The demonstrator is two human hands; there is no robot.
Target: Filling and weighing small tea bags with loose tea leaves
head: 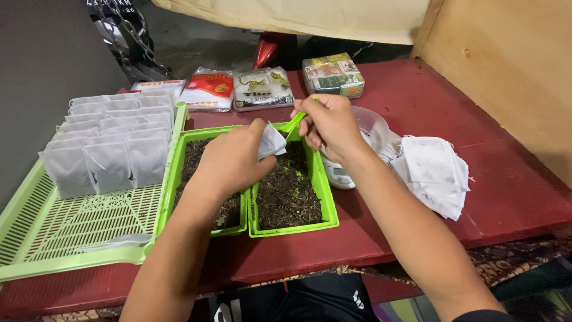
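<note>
Hands meet over two green trays of dark loose tea at the middle of the red counter (pixel 417 101). The left hand (pixel 229 161) hovers above the seam between the trays, its fingers pinched on a small white paper bag (pixel 271 143) held with the mouth turned toward one o'clock. The right hand (pixel 330 122), just at two o'clock of the left, is closed around the handle of a green scoop (pixel 293 123), whose tip points down at the bag's opening. Below them, the right tray (pixel 325 203) and the left tray (pixel 173 185) sit side by side, touching, both filled with tea leaves. At nine o'clock a pale green slotted basket (pixel 65 232) holds rows of filled white bags (pixel 110 140) standing upright in its far half. At three o'clock lies a loose heap of empty white bags (pixel 435 173), and between it and the right tray a clear bowl (pixel 372 125) rests on a small white scale (pixel 339 176). At twelve o'clock, along the far edge, lie three tea packets (pixel 262 88), flat.
</note>
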